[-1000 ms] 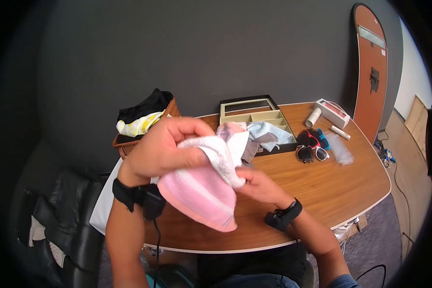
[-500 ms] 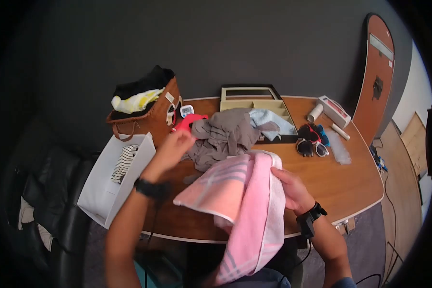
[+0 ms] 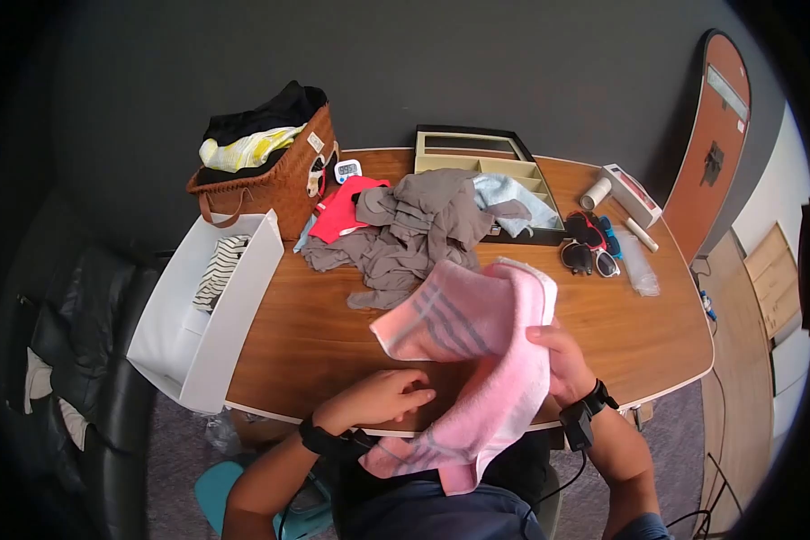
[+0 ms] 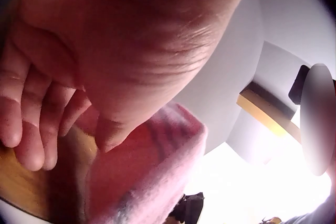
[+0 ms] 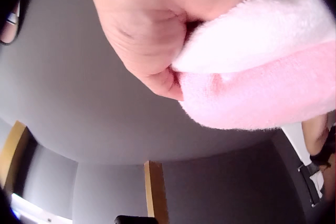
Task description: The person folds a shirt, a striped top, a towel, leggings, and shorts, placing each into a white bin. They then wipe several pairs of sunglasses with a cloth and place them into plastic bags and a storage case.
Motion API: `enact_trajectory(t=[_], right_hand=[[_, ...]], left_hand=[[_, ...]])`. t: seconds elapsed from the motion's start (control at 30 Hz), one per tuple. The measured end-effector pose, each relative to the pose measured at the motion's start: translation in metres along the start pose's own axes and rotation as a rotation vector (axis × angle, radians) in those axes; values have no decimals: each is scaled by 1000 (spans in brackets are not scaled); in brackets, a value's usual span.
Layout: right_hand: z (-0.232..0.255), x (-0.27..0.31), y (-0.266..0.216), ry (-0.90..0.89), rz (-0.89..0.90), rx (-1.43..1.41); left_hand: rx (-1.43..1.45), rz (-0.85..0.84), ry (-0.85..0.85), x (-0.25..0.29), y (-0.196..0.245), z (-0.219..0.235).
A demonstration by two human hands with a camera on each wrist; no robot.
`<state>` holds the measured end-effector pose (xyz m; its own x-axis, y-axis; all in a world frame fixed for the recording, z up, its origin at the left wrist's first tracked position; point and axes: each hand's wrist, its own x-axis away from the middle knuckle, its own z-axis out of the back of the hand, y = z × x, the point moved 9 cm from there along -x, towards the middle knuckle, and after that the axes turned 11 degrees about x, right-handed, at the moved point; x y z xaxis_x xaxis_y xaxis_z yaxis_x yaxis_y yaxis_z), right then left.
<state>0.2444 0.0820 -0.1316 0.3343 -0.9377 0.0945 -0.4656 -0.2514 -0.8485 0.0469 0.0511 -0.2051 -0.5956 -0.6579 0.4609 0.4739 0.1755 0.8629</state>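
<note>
A pink towel (image 3: 504,378) with grey stripes and a white underside hangs in folds over the table's front edge. My right hand (image 3: 562,364) grips it at its right side, the thumb lying on top of the cloth. In the right wrist view, fingers pinch the thick folded pink and white towel (image 5: 252,87). My left hand (image 3: 387,398) hovers beside the towel's lower left part, fingers loosely bent. Nothing sits in that hand (image 4: 105,61) in the left wrist view, where the towel shows beyond the thumb.
Grey clothing (image 3: 423,225) and a red cloth (image 3: 346,209) lie behind the towel. A white bin (image 3: 180,360) holds a striped cloth; a brown basket (image 3: 283,193) holds more clothes. Sunglasses (image 3: 589,256), a compartment box (image 3: 549,236) and a small timer (image 3: 347,169) stand farther back.
The left hand has let go of the towel, swung out near the red cloth, then come back to the table's front edge. The right hand keeps its grip; the towel now hangs unfolded.
</note>
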Motion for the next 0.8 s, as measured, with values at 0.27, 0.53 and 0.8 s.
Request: enact_trajectory(t=[0.27, 0.53, 0.8], right_hand=[[-35, 25, -25, -66, 60, -79], [4, 22, -47, 9, 228, 39], [40, 5, 17, 60, -41, 165]], left_hand=[[207, -241, -103, -23, 39, -44], [1012, -339, -301, -3, 53, -50], [798, -567, 343, 24, 61, 67]])
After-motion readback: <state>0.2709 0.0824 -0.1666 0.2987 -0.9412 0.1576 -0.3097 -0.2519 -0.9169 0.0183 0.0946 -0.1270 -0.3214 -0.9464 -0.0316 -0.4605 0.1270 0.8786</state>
